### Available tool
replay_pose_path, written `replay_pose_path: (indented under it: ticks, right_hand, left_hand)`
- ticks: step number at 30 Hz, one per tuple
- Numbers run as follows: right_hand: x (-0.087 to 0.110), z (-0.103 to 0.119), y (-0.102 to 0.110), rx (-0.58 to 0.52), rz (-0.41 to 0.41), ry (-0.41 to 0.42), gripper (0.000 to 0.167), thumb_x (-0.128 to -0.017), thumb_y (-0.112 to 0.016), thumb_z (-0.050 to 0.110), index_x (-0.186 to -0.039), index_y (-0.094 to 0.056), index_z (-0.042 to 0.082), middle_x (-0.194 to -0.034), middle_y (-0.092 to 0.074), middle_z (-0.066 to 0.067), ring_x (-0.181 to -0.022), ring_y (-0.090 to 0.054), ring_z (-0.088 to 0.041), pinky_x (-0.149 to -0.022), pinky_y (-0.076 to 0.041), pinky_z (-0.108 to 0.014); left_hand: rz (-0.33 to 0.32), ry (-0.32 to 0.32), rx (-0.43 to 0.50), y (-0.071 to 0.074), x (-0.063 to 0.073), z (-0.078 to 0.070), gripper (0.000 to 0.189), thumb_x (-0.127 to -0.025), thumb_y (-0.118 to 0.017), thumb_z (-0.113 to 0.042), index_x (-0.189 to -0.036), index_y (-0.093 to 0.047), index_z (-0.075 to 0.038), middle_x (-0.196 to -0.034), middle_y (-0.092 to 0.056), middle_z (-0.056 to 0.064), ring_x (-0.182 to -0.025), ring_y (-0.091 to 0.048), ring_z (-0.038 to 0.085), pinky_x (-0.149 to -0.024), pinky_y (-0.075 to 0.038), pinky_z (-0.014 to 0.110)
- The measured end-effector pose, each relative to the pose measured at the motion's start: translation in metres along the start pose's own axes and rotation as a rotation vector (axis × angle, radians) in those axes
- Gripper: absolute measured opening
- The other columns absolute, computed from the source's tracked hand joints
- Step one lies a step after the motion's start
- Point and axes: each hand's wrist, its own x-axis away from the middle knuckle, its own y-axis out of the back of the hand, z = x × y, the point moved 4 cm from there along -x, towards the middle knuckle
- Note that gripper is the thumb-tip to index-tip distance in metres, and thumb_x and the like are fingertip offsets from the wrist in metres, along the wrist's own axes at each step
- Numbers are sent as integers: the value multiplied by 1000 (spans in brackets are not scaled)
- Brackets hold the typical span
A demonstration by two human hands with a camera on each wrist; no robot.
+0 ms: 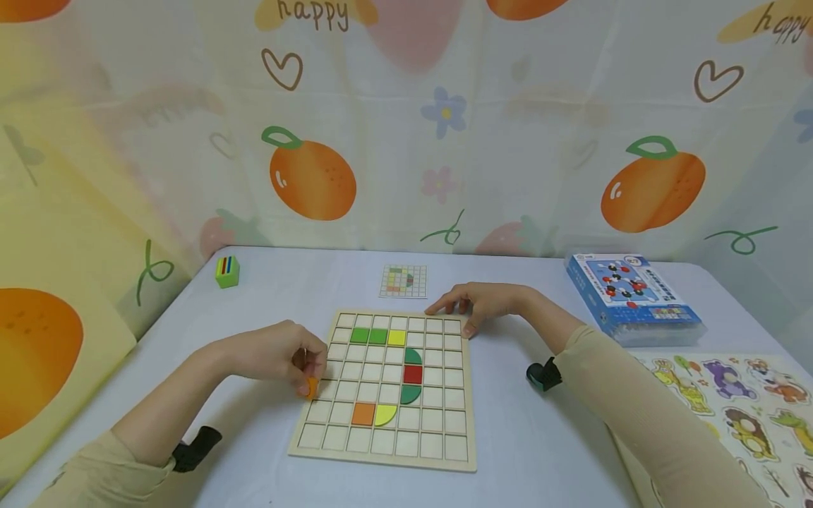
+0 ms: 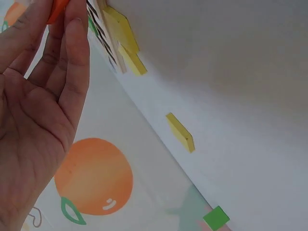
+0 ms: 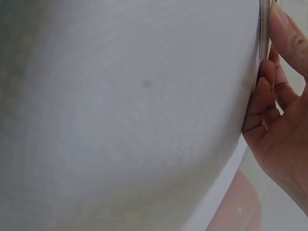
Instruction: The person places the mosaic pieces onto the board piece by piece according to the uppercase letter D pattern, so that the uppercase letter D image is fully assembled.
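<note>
A square wooden grid board (image 1: 432, 446) lies on the table with coloured tiles in some cells: green squares (image 1: 359, 335), a yellow square (image 1: 396, 338), a red square (image 1: 413, 374) between green quarter-round tiles (image 1: 412, 394), an orange square (image 1: 363, 413) and a yellow quarter-round tile (image 1: 384, 415). At the board's left edge my left hand (image 1: 279, 356) pinches an orange tile (image 1: 312, 387), also seen between the fingertips in the left wrist view; its full shape is hidden. My right hand (image 1: 485, 303) holds the far right corner, thumb at the side edge, fingers along the far edge.
Behind the board lies a pattern card (image 1: 403, 281). A green box (image 1: 227, 271) stands at far left, a blue boxed set (image 1: 635, 293) at far right, above a sheet of animal pictures (image 1: 752, 416). Yellow pieces (image 2: 181, 133) lie on the table in the left wrist view.
</note>
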Motion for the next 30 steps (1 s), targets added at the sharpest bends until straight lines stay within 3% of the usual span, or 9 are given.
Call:
replay_pose_path:
  ticks: [9,19,30]
  right_hand:
    - [1,2,0,-11,8,1,72,-73,-82,10,-140,-56,21,-129,-53,-11,-104,-44,-24,-86,-40,-31]
    - [4,6,1,-9,2,0,71,-75,-81,11,-141,-56,20,-127,-53,-12,-105,-44,-23,-87,-39,-31]
    - [2,5,1,-23,10,26,73,-73,-81,10,-140,-56,17,-127,-53,-13,-102,-43,-23,-84,-39,-31]
  left_hand:
    - [-16,8,-12,-5,-13,-14,20,-76,-81,-6,-79,-63,-13,-77,-61,-8,-70,-56,6,-65,-47,19]
    - [22,1,28,-20,-23,-26,15,-80,-78,-7,-80,-66,-14,-74,-62,-8,-69,-55,5,-66,-47,19]
    - [36,36,0,-28,-29,-28,13,-78,-81,-8,-77,-68,-13,-70,-64,-9,-66,-55,4,-65,-47,18]
